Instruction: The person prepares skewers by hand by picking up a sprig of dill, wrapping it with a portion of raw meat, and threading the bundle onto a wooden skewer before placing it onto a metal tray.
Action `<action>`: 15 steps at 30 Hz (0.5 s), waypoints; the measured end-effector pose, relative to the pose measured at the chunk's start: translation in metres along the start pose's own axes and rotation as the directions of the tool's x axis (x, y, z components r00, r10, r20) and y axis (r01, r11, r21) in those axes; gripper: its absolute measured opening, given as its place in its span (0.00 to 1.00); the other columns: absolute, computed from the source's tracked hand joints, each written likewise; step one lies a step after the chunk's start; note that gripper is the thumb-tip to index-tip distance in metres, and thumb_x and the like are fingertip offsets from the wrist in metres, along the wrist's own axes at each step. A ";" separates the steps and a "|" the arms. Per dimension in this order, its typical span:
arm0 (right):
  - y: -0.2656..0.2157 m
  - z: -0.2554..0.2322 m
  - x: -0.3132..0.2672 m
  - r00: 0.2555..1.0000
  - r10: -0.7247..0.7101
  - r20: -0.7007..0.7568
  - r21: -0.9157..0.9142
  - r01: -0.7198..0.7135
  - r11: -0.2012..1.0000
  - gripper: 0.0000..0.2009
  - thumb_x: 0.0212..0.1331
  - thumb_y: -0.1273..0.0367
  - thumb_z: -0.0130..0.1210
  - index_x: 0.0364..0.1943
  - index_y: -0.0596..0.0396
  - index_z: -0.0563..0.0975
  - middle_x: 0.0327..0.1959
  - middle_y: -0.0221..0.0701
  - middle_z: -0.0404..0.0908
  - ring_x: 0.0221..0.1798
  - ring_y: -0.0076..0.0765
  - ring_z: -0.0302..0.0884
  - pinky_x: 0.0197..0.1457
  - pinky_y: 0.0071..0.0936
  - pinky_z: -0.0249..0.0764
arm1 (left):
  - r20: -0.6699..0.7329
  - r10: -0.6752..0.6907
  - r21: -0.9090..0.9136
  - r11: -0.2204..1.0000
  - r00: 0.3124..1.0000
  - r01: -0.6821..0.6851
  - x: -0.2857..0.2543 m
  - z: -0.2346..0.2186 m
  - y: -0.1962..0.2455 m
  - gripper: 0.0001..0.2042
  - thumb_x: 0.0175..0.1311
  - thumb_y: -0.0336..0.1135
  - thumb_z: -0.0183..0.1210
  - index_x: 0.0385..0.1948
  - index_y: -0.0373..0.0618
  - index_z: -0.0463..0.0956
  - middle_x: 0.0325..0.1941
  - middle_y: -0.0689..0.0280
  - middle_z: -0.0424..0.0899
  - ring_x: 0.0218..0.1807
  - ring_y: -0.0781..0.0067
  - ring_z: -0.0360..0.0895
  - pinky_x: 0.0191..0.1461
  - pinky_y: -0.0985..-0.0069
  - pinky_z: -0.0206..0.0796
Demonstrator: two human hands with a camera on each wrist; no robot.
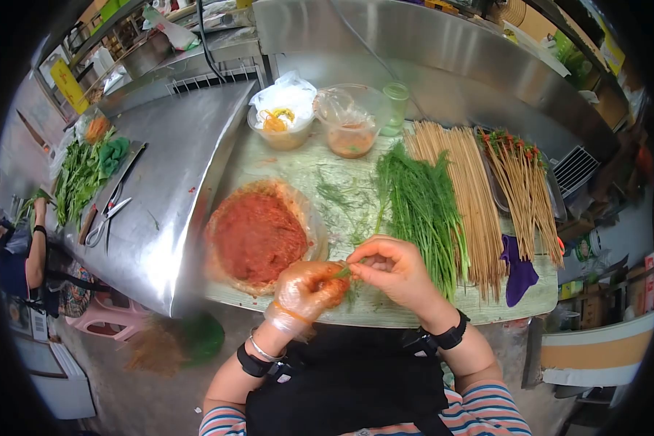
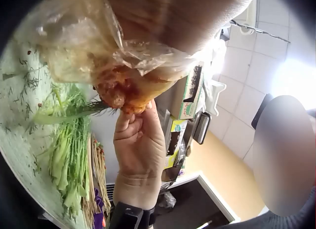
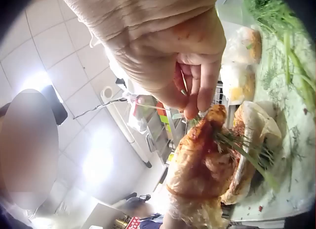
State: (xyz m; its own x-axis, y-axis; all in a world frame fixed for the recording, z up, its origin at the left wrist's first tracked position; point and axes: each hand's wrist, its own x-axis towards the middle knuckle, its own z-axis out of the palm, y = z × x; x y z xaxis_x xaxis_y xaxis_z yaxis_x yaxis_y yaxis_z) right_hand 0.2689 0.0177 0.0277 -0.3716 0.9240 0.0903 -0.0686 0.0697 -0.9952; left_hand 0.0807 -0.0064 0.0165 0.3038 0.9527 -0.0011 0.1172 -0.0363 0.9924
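Note:
My left hand wears a clear plastic glove smeared with red paste, with an orange band round its wrist. It grips a small sprig of dill, whose stem sticks out of the fist in the right wrist view. My bare right hand meets it fingertip to fingertip and pinches the sprig's other end between thumb and fingers. Just beyond the left hand stands a plastic-lined bowl of red minced paste. A large bunch of dill lies past the right hand.
Bare wooden skewers lie beside the dill, then a tray of skewers with red-and-green tips. A purple cloth lies near the front edge. Two tubs stand behind. Scissors and a knife rest on the left steel counter.

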 end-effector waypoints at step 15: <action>-0.020 -0.005 0.005 0.969 -0.062 0.241 -0.498 0.178 0.849 0.16 0.45 0.74 0.63 0.42 0.57 0.77 0.32 0.28 0.69 0.24 0.21 0.66 0.29 0.19 0.67 | -0.149 -0.017 -0.294 0.955 0.989 -0.027 -0.010 -0.010 -0.012 0.10 0.58 0.23 0.58 0.41 0.30 0.74 0.35 0.61 0.79 0.30 0.77 0.76 0.33 0.81 0.71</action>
State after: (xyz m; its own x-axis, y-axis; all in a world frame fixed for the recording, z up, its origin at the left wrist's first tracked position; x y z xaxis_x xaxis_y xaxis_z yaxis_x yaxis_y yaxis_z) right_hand 0.2731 0.0231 0.0483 -0.5787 0.8000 0.1583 0.3362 0.4109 -0.8474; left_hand 0.0662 -0.0127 0.0058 0.1575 0.9875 -0.0001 -0.1745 0.0279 0.9843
